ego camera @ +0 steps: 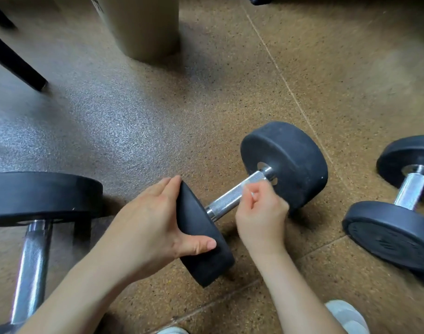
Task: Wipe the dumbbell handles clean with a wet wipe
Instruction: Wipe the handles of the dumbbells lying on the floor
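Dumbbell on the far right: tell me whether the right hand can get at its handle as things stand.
Probably yes. The right hand pinches a wipe on the middle dumbbell's handle; only bare floor lies between it and the far-right dumbbell's handle, which is exposed between its weights.

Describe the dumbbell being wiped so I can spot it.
On the brown floor, between the left dumbbell and right dumbbell, lies the middle dumbbell. Only it is held: left hand grips its near head, right hand pinches a wipe on its handle.
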A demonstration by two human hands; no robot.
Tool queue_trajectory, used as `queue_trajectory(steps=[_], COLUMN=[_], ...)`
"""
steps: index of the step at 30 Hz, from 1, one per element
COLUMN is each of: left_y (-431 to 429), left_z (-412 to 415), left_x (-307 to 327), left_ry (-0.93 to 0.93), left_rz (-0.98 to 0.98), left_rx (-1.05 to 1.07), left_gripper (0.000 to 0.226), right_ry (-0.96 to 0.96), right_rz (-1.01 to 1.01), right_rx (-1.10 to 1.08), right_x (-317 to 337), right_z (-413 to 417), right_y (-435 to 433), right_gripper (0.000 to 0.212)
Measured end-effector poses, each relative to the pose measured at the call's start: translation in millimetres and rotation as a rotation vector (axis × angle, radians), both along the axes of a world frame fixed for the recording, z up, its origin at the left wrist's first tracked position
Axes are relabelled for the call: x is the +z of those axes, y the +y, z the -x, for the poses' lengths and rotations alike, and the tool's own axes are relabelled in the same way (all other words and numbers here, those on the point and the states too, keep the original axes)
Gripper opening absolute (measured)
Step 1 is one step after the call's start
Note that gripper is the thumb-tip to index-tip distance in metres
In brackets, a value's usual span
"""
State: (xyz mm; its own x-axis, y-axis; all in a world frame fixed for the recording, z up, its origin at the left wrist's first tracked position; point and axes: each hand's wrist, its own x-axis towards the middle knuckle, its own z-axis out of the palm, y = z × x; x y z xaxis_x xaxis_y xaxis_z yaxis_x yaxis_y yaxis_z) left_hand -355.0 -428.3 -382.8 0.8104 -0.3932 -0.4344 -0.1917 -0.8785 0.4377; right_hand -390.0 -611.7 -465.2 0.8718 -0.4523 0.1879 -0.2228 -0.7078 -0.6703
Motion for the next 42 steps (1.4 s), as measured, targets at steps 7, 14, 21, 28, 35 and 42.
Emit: queue_trajectory(steps=[7,14,21,28,35,42], left_y=[-2,1,0,-1,-2,2], left_z=[6,10,11,16,18,17], left_x=[3,-2,0,-7,-6,-7], left_ry=[-0.027,-0.12,-0.135,-0.192,-0.159,-0.119], left_rz=[-0.049,-0.004,-0.012,-0.051,-0.035,-0.001], left_rx=[-0.037,-0.029,-0.056,-0.075,-0.089,-0.045], left_gripper=[0.136,0.143,0.139,0.139,0.132,0.131], right_ry=[-0.004,0.077,0.091,0.334,0.475,0.464], right_rz=[0.016,0.147,0.179,0.136,0.094,0.293], right_rx=[-0.145,-0.099,0.013,0.461,0.571,0.372], right_x=[0,2,8,26,39,41], right_z=[-13,-16,-17,-7,-11,-35], right_y=[-9,-25,-29,-5,8,-14], right_gripper=[0.016,0.016,0.015,0.014,0.008,0.015])
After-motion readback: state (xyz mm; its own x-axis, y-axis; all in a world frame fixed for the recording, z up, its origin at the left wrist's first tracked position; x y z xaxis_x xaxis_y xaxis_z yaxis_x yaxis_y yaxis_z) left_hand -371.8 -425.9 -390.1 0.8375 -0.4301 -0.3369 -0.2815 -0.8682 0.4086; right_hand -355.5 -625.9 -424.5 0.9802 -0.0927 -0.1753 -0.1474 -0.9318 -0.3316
